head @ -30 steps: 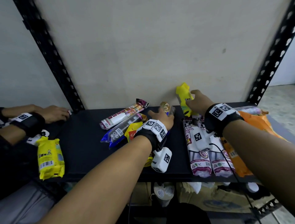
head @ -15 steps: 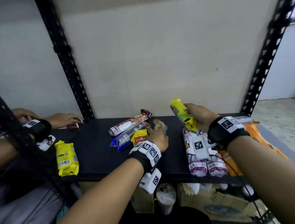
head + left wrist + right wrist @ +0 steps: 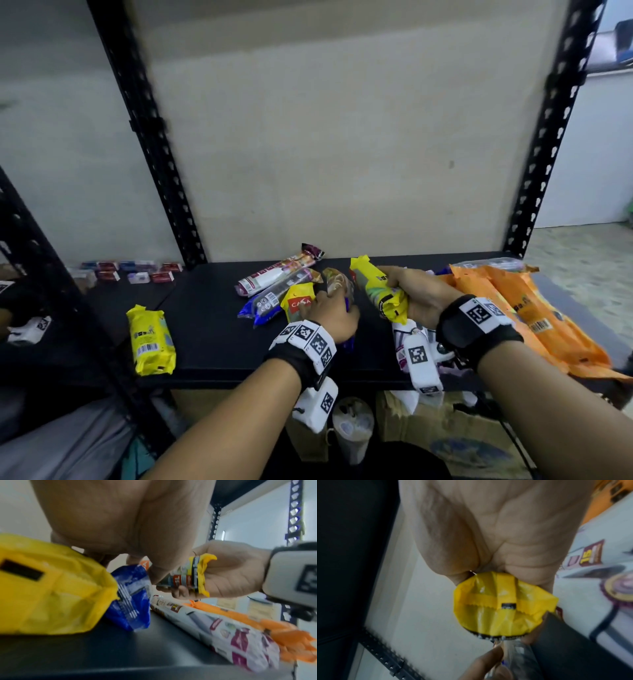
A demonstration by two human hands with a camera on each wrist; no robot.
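Note:
My right hand (image 3: 399, 286) grips a yellow packet (image 3: 371, 291) round its middle and holds it tilted above the black shelf (image 3: 212, 329); the right wrist view shows its crimped end (image 3: 501, 604) below my palm. Just to its left, my left hand (image 3: 334, 299) curls over a blue-ended packet (image 3: 337, 282) beside a yellow packet marked CASA (image 3: 298, 301). In the left wrist view my left fingers lie on the blue packet (image 3: 132, 595). My right hand (image 3: 228, 572) holds the yellow packet (image 3: 197, 574) behind it.
A white-and-maroon packet (image 3: 274, 277) and a clear-and-blue one (image 3: 270, 301) lie at the shelf's middle. Another yellow packet (image 3: 150, 339) sits front left. Orange packets (image 3: 513, 308) and white-purple packets (image 3: 400, 342) fill the right. Small boxes (image 3: 130, 270) line the neighbouring shelf.
My right hand has drawn the yellow packet away from the back wall and tilted it. My left hand has pulled its packet nearer. The other person's hands have left the neighbouring shelf.

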